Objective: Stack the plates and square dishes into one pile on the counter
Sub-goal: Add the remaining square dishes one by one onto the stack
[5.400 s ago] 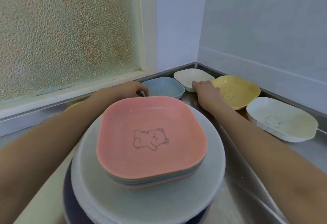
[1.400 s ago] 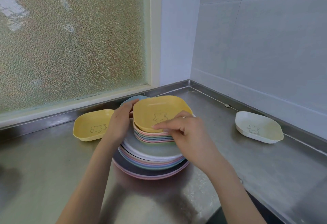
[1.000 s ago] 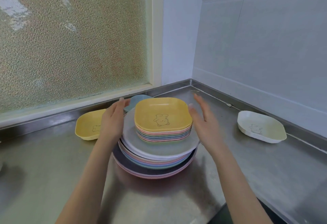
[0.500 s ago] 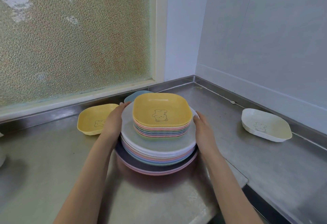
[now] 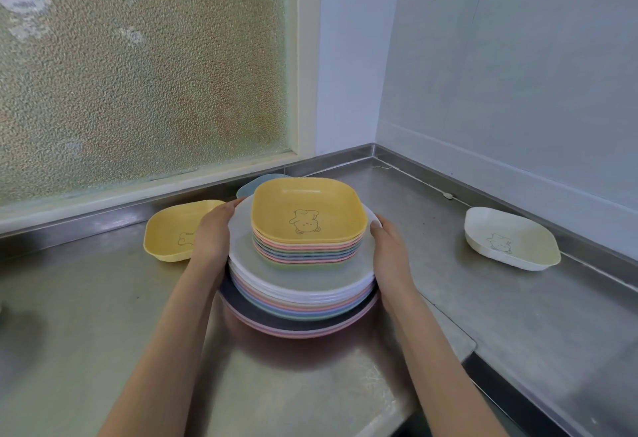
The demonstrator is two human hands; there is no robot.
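Note:
A pile stands on the steel counter (image 5: 86,316): several round plates (image 5: 303,284) in white, pink, blue and dark tones, with several square dishes on top. The uppermost square dish (image 5: 307,209) is yellow with a bear drawing. My left hand (image 5: 212,229) presses the left rim of the round plates and my right hand (image 5: 388,250) presses the right rim. A loose yellow square dish (image 5: 172,233) lies left of the pile. A white square dish (image 5: 511,238) lies far right. A blue dish (image 5: 247,188) peeks out behind the pile.
A frosted window (image 5: 138,67) with a pale sill runs behind the counter. White tiled walls (image 5: 518,74) meet in the corner at the back. The counter's front edge steps down at lower right, near my right forearm.
The yellow dish was set on top of the square dishes. Both hands then let go of it and moved down to the sides of the round plates.

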